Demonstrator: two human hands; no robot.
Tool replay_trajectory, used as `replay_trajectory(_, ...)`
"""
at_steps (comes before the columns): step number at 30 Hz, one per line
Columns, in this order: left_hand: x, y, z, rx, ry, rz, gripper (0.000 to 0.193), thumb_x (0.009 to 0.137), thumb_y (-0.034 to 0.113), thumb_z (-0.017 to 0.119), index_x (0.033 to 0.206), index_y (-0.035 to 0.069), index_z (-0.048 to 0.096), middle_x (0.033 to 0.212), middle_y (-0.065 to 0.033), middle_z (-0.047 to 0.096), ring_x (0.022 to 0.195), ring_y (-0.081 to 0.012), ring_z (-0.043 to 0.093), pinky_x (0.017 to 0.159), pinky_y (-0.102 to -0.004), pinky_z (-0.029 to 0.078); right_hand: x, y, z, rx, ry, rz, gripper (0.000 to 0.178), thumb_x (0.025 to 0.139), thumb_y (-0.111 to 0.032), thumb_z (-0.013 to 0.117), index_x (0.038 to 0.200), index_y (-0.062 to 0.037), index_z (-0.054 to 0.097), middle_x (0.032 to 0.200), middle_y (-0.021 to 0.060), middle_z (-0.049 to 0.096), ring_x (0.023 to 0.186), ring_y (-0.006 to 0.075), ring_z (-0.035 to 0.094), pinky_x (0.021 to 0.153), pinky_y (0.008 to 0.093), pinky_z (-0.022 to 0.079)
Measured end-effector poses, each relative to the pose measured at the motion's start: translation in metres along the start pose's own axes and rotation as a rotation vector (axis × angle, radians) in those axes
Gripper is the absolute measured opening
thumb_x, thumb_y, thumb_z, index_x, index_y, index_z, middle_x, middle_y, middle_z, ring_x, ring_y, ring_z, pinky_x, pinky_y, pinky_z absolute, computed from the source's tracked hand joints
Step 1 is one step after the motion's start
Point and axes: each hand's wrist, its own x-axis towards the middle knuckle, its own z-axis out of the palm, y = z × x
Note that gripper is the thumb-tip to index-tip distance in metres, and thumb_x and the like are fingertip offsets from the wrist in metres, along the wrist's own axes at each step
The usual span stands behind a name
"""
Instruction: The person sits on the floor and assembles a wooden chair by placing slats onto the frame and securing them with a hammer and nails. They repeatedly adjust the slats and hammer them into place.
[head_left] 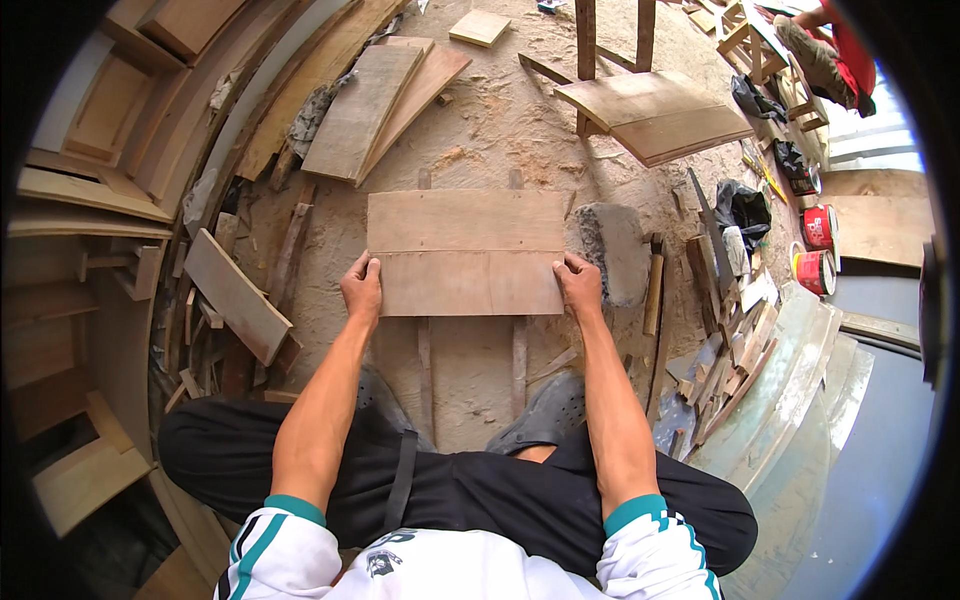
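wooden board (465, 285), fingers (374, 268) at both ends

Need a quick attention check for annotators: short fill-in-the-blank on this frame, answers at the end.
1. The left hand grips the nearer wooden board at its left end, and the right hand grips its ____ end.
2. The person's trousers are ____ in colour.
3. The grey clogs are on the person's ____.
4. The cans at the picture's right are mainly ____ in colour.

Missing words: right; black; feet; red.
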Motion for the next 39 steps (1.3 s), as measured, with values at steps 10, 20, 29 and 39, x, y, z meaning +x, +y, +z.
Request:
replay_trajectory(10,0.004,0.0,0.009,0.154,0.089,0.034,0.051,0.089,0.025,0.073,0.124,-0.007,0.056,0.116,-0.0126,0.064,0.108,-0.0168,0.059,0.093,-0.0284,0.046,-0.001,-0.009,0.01,0.038,0.061,0.075,0.035,0.083,-0.013,0.071,0.112,0.0061,0.068,0.096,0.0082,0.072,0.082,0.014,0.065,0.077,0.0264,0.051)
replay_trajectory(20,-0.017,0.014,0.044,0.948,0.057,0.774,0.048,0.095,0.031,0.056,0.134,0.003,0.055,0.146,-0.0167,0.047,0.137,-0.0342,0.039,0.114,-0.0456,0.028,-0.028,-0.039,0.052,-0.732,0.323,-0.459,0.053,0.084,-0.025,0.068,0.131,-0.0053,0.055,0.129,0.0184,0.052,0.123,0.0337,0.047,0.104,0.0474,0.035)
replay_trajectory(29,-0.047,0.006,0.052,1.136,-0.312,0.875,0.063,0.094,0.039,0.054,0.146,0.005,0.042,0.154,-0.0118,0.038,0.143,-0.0257,0.034,0.118,-0.0449,0.022,-0.073,-0.06,0.11,-0.973,0.032,-0.692,0.063,0.087,-0.041,0.064,0.141,-0.0101,0.049,0.14,0.0132,0.046,0.128,0.0323,0.042,0.103,0.0542,0.033)
replay_trajectory(39,-0.048,0.012,0.053,1.217,-0.19,0.674,0.088,0.087,0.059,0.055,0.151,0.002,0.031,0.158,-0.0166,0.027,0.148,-0.029,0.023,0.12,-0.0491,0.014,-0.08,-0.057,0.116,-1.05,0.075,-0.5,0.075,0.088,-0.052,0.06,0.146,-0.0086,0.04,0.149,0.0148,0.038,0.137,0.0332,0.034,0.107,0.0584,0.029)
